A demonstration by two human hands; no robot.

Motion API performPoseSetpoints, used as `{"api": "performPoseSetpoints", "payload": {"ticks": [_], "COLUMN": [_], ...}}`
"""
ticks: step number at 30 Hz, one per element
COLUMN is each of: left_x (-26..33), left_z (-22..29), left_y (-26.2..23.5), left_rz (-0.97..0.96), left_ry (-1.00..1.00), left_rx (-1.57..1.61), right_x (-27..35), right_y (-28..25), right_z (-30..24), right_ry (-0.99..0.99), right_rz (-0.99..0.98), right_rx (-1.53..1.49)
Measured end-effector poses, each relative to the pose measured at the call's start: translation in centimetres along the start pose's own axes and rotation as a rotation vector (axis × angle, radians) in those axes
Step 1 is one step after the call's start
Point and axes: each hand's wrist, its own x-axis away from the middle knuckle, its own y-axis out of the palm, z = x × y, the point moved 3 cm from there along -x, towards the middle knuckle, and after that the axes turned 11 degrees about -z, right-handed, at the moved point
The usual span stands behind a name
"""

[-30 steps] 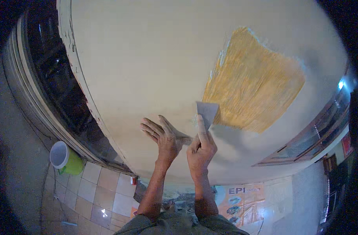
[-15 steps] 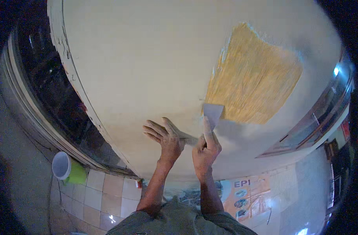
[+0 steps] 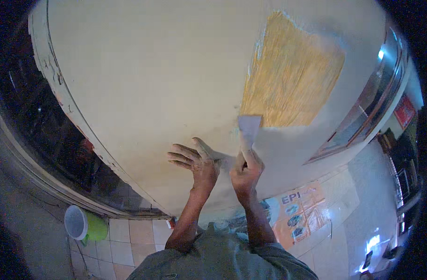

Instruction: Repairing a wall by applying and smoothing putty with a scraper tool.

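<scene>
The right hand (image 3: 245,170) grips the handle of a flat putty knife (image 3: 249,130), whose pale blade lies on the smooth cream wall (image 3: 153,84) just below a rough yellow patch (image 3: 293,74). The left hand (image 3: 197,161) is open, fingers spread, just beside the right hand.

Your forearms are bare from the elbows down, with no gloves, watch or rings showing on either your left hand (image 3: 197,163) or your right hand (image 3: 245,171). You wear a grey-green shirt (image 3: 223,259) with short sleeves that end near the elbows. Its fabric looks plain and creased, with pale smudges along the upper edge between your arms.
</scene>
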Motion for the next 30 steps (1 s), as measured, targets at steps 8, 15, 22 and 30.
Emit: {"api": "performPoseSetpoints", "payload": {"ticks": [8,15,22,30], "left_x": [0.2,-1.8,-12.0,-22.1], "left_z": [-0.5,2.4,5.1,13.5], "left_y": [-0.2,-8.3,-17.2,-26.6], "left_rz": [-0.012,-0.028,0.284,0.643], "left_ry": [-0.013,0.055,0.339,1.046], "left_rx": [0.014,0.108,-0.101,0.251], "right_x": [-0.2,2.2,2.5,2.3], "right_y": [-0.4,-0.2,-0.4,-1.3], "right_z": [-1.5,0.5,0.0,-1.0], "right_ry": [0.101,0.018,0.111,0.124], "right_rz": [-0.099,-0.025,-0.121,-0.07], "right_rx": [0.02,0.037,0.147,0.081]}}
